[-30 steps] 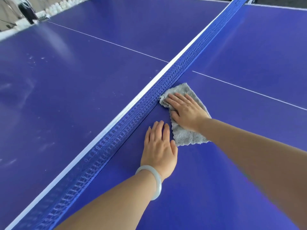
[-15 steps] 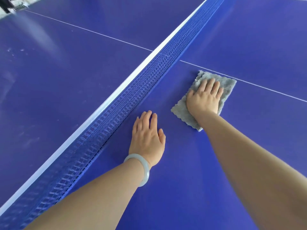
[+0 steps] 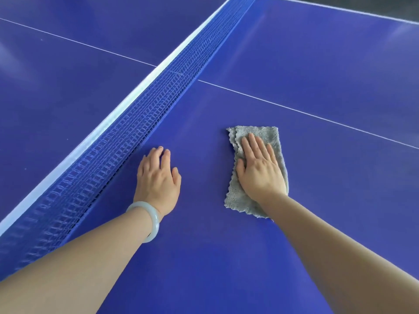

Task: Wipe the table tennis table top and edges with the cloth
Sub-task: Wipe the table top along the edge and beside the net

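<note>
Cloth (image 3: 271,135) lies under flat right hand (image 3: 260,172), apart from net (image 3: 136,123); left hand (image 3: 157,177) flat beside net.

View: one wide-angle camera worn on the head, above and behind both hands.
Facing: forward and down onto the table (image 3: 204,257), along both forearms.
Nearness: close; left hand (image 3: 157,177) and right hand (image 3: 260,171) sit mid-frame.
Reach: net (image 3: 127,141) runs diagonally left of the left hand; far edge (image 3: 340,9) lies well beyond the right hand.
</note>
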The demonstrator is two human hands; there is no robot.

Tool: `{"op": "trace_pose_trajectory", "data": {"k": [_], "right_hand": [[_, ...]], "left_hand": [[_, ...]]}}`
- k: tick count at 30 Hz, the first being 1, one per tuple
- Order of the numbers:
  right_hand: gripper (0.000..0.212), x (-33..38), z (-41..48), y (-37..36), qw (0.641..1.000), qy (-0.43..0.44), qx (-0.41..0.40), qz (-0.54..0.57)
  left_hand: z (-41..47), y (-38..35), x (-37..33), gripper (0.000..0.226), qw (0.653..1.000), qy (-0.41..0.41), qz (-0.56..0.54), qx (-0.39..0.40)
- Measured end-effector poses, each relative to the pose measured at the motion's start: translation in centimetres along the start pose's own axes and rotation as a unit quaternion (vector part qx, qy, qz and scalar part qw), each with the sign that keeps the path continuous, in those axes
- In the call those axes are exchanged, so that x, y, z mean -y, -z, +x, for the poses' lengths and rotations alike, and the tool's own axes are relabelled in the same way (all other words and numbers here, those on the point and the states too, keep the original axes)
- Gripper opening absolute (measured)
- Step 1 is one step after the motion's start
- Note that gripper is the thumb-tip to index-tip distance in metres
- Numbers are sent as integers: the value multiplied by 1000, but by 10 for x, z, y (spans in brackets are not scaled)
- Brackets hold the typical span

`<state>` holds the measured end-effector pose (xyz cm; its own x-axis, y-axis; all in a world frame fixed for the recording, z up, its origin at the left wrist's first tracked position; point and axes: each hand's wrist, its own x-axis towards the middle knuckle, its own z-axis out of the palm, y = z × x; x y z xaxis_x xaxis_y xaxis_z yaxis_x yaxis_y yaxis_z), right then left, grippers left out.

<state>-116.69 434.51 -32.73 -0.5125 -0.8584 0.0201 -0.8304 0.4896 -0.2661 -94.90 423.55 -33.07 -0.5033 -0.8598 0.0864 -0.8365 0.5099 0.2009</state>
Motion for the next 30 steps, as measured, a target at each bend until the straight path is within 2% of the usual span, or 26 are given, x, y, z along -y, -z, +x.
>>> {"op": "trace_pose_trajectory", "data": {"k": [4, 7, 9, 12, 16, 19, 22, 23, 25, 27, 28, 29, 30], "right_hand": [[60, -1, -2, 5, 1000, 3, 0, 20], [60, -2, 0, 6, 1000, 8, 5, 30], [60, -2, -2, 7, 999, 7, 5, 34], [59, -2, -2, 10, 999, 11, 10, 41], [58, -6, -31, 11, 998, 3, 5, 61], [59, -32, -83, 14, 998, 55, 14, 33], [58, -93, -85, 34, 994, 106, 34, -6], [58, -113, -75, 41, 996, 77, 34, -19], [58, -137, -51, 49, 999, -42, 9, -21], [58, -126, -41, 46, 988, -151, -18, -5], [58, -110, -45, 41, 984, -176, -29, -3], [59, -92, -57, 33, 986, -166, -35, -5], [60, -73, -77, 26, 993, -115, -32, -6]], "left_hand": [[-15, 7, -18, 43, 1000, -7, -22, 3], [-47, 4, -70, 43, 996, -69, -60, 14], [-69, -4, -104, 48, 994, -93, -45, 27], [-85, -12, -125, 56, 998, -45, 0, 33], [-84, -14, -123, 56, 998, -48, 4, 41], [-84, -13, -123, 57, 998, -50, -14, 44], [-84, -12, -124, 61, 998, -44, -17, 45], [-84, -12, -124, 61, 998, -44, -10, 50], [-84, -11, -126, 61, 997, -47, 5, 55], [-84, -10, -126, 61, 997, -45, 13, 57], [-84, -10, -126, 61, 997, -45, 14, 56], [-84, -10, -126, 61, 997, -45, 12, 54], [-85, -11, -125, 61, 998, -46, 10, 51]]}}
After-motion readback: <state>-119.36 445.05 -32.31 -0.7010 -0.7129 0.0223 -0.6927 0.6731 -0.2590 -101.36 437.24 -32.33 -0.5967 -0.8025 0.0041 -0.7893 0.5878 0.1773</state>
